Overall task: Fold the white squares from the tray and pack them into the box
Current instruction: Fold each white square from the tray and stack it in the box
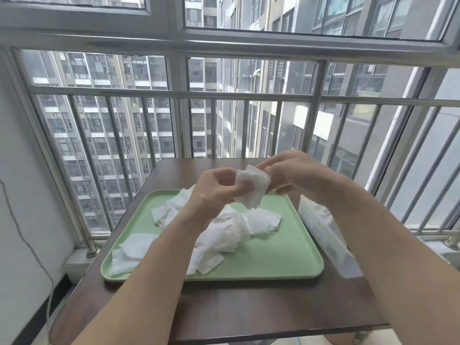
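1. The left hand and the right hand hold one white square in the air, above the far part of the tray. I think it is lifted because a fold is easier to make when the soft sheet hangs free.
2. The fingers of the left hand are curled and pinch the left side of the square, with the thumb in front. The fingers of the right hand pinch its upper right corner. So both hands grip the same sheet, and neither is free.
3. The square looks bent or partly folded; how many layers it has I cannot tell.
4. The pile of white squares lies loose in the tray, from its near left corner to the middle. Many are not yet folded, so the task seems far from its end.
5. The box lies on the surface, just beside the right edge of the tray. This place suits the right hand, which has a short way to it. Whether anything is packed inside cannot be seen.
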Motion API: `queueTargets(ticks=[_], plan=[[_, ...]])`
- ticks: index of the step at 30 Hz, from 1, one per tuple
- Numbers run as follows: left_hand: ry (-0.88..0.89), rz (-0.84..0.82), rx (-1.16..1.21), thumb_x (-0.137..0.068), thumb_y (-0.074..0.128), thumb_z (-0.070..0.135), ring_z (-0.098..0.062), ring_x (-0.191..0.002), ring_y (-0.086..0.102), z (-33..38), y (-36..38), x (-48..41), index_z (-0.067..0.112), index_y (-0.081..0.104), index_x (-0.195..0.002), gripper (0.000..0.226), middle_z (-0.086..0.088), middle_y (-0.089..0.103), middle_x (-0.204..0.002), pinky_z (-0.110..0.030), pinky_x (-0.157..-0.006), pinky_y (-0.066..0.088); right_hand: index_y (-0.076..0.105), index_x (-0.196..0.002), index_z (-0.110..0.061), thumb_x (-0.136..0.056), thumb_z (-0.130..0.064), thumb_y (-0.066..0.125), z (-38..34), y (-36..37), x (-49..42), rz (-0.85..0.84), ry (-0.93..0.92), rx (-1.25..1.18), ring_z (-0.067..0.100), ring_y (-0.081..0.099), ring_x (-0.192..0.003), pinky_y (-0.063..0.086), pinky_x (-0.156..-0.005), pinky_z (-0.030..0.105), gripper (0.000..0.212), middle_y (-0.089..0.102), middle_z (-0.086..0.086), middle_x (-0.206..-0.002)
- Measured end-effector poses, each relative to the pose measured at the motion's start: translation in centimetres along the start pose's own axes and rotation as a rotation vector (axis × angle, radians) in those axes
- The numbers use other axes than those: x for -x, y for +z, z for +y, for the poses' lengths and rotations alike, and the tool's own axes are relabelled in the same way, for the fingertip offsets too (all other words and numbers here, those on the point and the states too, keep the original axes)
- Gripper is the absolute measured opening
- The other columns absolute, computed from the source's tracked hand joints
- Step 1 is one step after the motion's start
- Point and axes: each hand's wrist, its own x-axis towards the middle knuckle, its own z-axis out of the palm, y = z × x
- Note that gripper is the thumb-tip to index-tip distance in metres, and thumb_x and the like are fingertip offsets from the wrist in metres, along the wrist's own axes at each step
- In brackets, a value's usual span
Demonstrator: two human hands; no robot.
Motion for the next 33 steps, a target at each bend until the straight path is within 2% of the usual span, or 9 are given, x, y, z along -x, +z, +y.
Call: queueTargets(ticks=[2,4,8,12,16,19,25,30,33], plan=[[-0.013,0.062,0.051,-0.079,0.080,0.003,-0.024,-0.081,0.071,0.0,-0.2,-0.2,0.010,0.074,-0.089,0.014,-0.014,0.076,-0.089,-0.046,-0.086,0.057,0.069,-0.107,-0.008,-0.097,0.003,0.045,0.3,0.3,-0.6,0.088,0.042,-0.005,0.019,0.073,-0.077,0.056,-0.079,0.037,0.028,0.077,0.009,-0.085],[-0.056,0.107,0.143,-0.080,0.079,0.003,-0.023,-0.081,0.072,0.0,-0.6,-0.4,0.011,0.072,-0.092,0.015,-0.010,0.077,-0.086,-0.040,-0.080,0.058,0.065,-0.111,-0.007,-0.097,0.003,0.044,1.1,1.3,-1.4,0.108,0.036,0.232,0.020,0.072,-0.082,0.059,-0.078,0.036,0.027,0.075,0.008,-0.090],[-0.129,0.176,0.296,-0.083,0.077,0.004,-0.025,-0.086,0.071,-0.3,-1.2,-0.7,0.014,0.064,-0.106,0.028,-0.009,0.074,-0.095,-0.036,-0.074,0.058,0.063,-0.126,-0.017,-0.088,-0.014,0.069,3.7,3.4,-3.1,-0.085,0.074,0.688,0.019,0.064,-0.102,0.052,-0.088,0.029,0.039,0.068,0.001,-0.117],[-0.135,0.206,0.298,-0.083,0.078,0.005,-0.025,-0.090,0.072,-0.5,-1.2,-0.7,0.017,0.059,-0.113,0.037,-0.011,0.071,-0.106,-0.034,-0.073,0.059,0.063,-0.125,-0.019,-0.076,-0.017,0.084,4.6,4.2,-3.4,-0.106,0.071,0.605,0.013,0.062,-0.085,0.047,-0.072,0.023,0.054,0.064,-0.008,-0.093],[-0.154,0.221,0.300,-0.083,0.079,0.007,-0.026,-0.097,0.072,-0.8,-1.2,-0.9,0.016,0.061,-0.114,0.037,-0.012,0.069,-0.116,-0.031,-0.073,0.059,0.073,-0.100,-0.023,-0.079,-0.018,0.078,4.3,4.1,-3.0,-0.119,0.035,0.643,0.008,0.059,-0.074,0.041,-0.057,0.020,0.023,0.063,-0.011,-0.083],[-0.183,0.184,0.287,-0.085,0.077,0.007,-0.020,-0.091,0.072,-0.8,-1.3,-1.0,0.009,0.065,-0.121,0.038,-0.008,0.072,-0.109,-0.027,-0.071,0.059,0.074,-0.088,-0.019,-0.084,-0.022,0.073,3.4,3.1,-2.2,-0.094,0.012,0.613,0.008,0.058,-0.070,0.042,-0.058,0.021,0.006,0.065,-0.009,-0.077],[-0.183,0.121,0.305,-0.087,0.073,0.005,-0.018,-0.086,0.071,-0.6,-1.1,-0.8,0.008,0.070,-0.109,0.022,-0.002,0.076,-0.089,-0.024,-0.068,0.058,0.072,-0.096,-0.010,-0.092,-0.020,0.066,2.8,1.0,-1.0,-0.006,0.014,0.312,0.017,0.066,-0.084,0.057,-0.073,0.032,0.013,0.073,0.008,-0.097],[-0.140,-0.115,0.353,-0.086,0.072,0.007,-0.022,-0.091,0.071,0.2,-1.1,-0.1,0.004,0.067,-0.116,0.030,-0.007,0.075,-0.097,-0.028,-0.075,0.059,0.071,-0.096,-0.012,-0.087,-0.021,0.076,2.6,0.3,-0.9,0.114,0.008,0.181,0.013,0.063,-0.070,0.049,-0.058,0.025,0.014,0.075,0.001,-0.086],[-0.116,-0.258,0.294,-0.077,0.080,0.013,-0.029,-0.098,0.070,0.1,-0.8,0.1,0.000,0.067,-0.119,0.045,-0.016,0.072,-0.109,-0.039,-0.085,0.060,0.070,-0.087,-0.011,-0.085,-0.021,0.079,2.5,0.1,-0.8,0.079,0.006,0.143,0.007,0.060,-0.058,0.047,-0.055,0.023,0.014,0.074,-0.003,-0.073]])
